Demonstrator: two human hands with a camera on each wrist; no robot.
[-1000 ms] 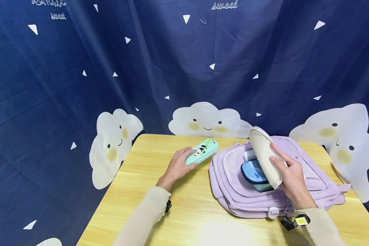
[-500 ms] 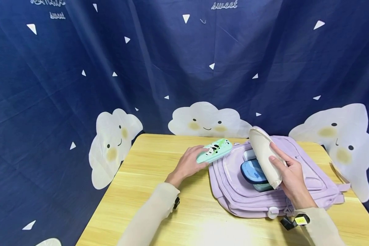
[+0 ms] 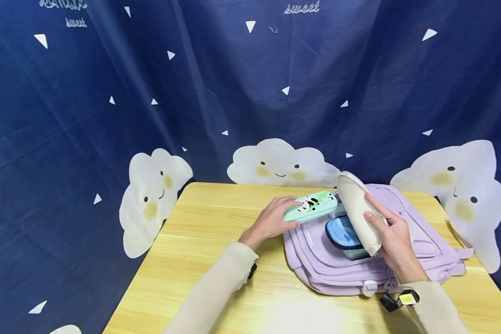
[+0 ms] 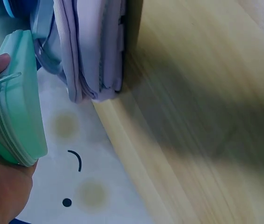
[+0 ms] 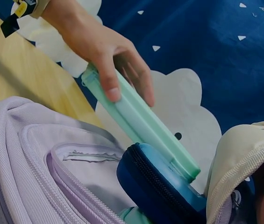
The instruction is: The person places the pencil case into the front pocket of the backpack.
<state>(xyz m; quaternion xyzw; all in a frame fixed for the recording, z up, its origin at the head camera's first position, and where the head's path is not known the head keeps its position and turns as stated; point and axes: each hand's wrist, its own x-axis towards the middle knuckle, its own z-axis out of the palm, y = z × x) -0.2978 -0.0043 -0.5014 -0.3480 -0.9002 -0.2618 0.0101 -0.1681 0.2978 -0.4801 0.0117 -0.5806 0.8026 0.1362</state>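
My left hand point(image 3: 273, 218) grips a mint-green zipped pencil case point(image 3: 313, 206) with a panda print, holding it by its near end. The case's far end hangs over the left part of a lilac backpack point(image 3: 309, 266) lying on the table. My right hand point(image 3: 394, 239) holds up the cream-lined flap point(image 3: 356, 208) of the backpack's front pocket. In the opened pocket sits a blue zipped case point(image 3: 342, 232), with a green item point(image 3: 355, 253) partly hidden beneath. The right wrist view shows the pencil case point(image 5: 143, 123) slanting down close to the blue case point(image 5: 162, 186).
A wooden table point(image 3: 200, 232) carries the backpack at its right side. Behind and left hangs a dark blue curtain point(image 3: 234, 69) printed with clouds and triangles. A backpack strap point(image 3: 459, 234) trails toward the right edge.
My left hand has carried the pencil case rightward, from above the bare table to over the backpack's pocket. My right hand has kept its hold on the flap almost without moving.
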